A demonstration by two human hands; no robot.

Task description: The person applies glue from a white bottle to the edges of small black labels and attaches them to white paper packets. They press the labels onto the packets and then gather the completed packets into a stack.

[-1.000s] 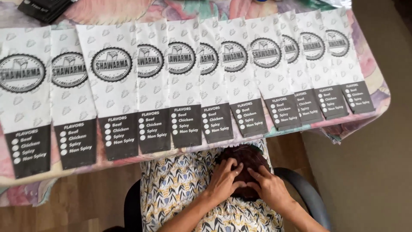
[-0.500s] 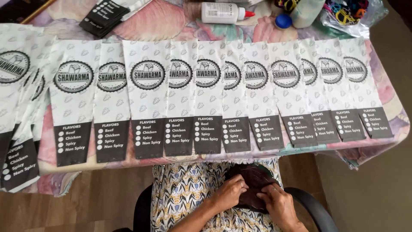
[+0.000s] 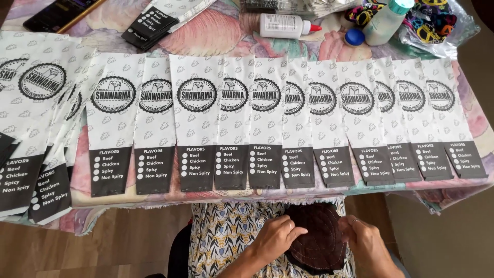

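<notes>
Both hands, left hand and right hand, have fingers clamped on the dark brown stitched fabric cap, bottom centre of frame. Looks soft, light and floppy, so I'd grip it by the edges.

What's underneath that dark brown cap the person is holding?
Under the dark brown cap, held by the left hand and right hand, lies a patterned garment on the lap. The cap's inside is hidden.
</notes>
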